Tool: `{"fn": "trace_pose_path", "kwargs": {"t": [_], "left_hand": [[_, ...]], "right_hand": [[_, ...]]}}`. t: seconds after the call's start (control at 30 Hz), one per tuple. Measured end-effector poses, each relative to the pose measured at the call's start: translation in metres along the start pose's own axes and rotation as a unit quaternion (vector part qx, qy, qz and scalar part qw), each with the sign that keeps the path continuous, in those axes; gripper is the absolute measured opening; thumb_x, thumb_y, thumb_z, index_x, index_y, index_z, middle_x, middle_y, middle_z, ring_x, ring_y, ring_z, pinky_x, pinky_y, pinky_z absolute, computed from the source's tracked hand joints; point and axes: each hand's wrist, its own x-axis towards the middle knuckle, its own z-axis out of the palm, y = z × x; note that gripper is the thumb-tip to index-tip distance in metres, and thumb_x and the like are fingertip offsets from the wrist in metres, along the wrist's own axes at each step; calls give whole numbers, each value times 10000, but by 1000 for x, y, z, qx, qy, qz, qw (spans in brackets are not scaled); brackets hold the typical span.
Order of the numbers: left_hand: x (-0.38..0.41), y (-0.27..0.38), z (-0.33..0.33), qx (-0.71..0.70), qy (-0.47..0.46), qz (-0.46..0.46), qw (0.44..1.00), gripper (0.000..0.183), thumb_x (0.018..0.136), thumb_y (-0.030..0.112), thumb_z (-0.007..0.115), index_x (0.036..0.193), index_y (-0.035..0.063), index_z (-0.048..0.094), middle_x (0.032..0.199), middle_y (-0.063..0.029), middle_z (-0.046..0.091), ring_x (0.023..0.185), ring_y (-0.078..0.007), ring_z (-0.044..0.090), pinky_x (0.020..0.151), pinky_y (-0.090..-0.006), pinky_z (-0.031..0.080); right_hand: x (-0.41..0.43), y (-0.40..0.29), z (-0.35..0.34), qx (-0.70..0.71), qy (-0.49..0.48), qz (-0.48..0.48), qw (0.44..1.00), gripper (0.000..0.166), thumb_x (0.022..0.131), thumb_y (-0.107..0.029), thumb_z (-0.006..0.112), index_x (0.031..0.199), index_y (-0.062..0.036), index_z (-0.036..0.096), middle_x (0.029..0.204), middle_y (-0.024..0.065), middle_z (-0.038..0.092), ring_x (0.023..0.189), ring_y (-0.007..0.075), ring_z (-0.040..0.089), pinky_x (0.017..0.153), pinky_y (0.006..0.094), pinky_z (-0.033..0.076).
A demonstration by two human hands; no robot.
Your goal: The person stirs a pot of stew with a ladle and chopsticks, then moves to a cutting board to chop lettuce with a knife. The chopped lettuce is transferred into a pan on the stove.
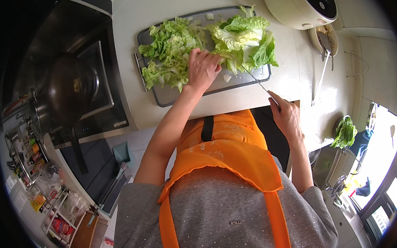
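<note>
A grey cutting board point(183, 99) with a dark rim lies on the counter in front of me. Chopped leafy cabbage point(171, 46) covers its left half, and larger cabbage leaves point(244, 37) are heaped on the right, some hanging over the edge. My left hand point(204, 68) rests between the two heaps, fingers curled at a pale piece of leaf; whether it grips the leaf is unclear. My right hand point(285, 114) is closed around the handle of a kitchen knife point(258, 82). The blade slants up and left over the board, its tip among the leaves near my left hand.
A white rice cooker point(290, 8) stands at the back right, beside a bowl point(335, 44) with a long-handled ladle point(321, 73). On the left, a dark wok point(68, 90) sits on the black stove point(109, 123). More green leaves point(345, 133) lie at the far right.
</note>
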Motion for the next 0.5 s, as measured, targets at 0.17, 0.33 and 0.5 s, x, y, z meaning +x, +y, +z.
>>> {"fn": "trace_pose_path", "kwargs": {"t": [0.17,0.33,0.5], "left_hand": [[-4,-10,-28,-36,50,-6,998,146,680,135,820,783,139,716,721,-14,703,780,-167,653,909,-383,394],[-12,-13,-56,-13,111,-53,992,139,694,124,801,780,175,704,865,34,707,843,-148,630,879,-352,377],[-19,-2,-47,-7,141,-59,988,174,680,139,803,796,170,677,904,59,668,860,-163,601,852,-342,374]], "right_hand": [[10,4,14,9,-11,29,999,259,960,-203,618,1184,-109,707,684,167,671,628,331,677,581,385,522],[15,6,20,7,-18,21,1000,261,962,-214,615,1179,-103,708,717,178,684,649,346,682,583,397,520],[12,3,17,28,-33,55,998,259,961,-214,617,1170,-92,708,729,183,684,671,358,682,593,398,524]]}}
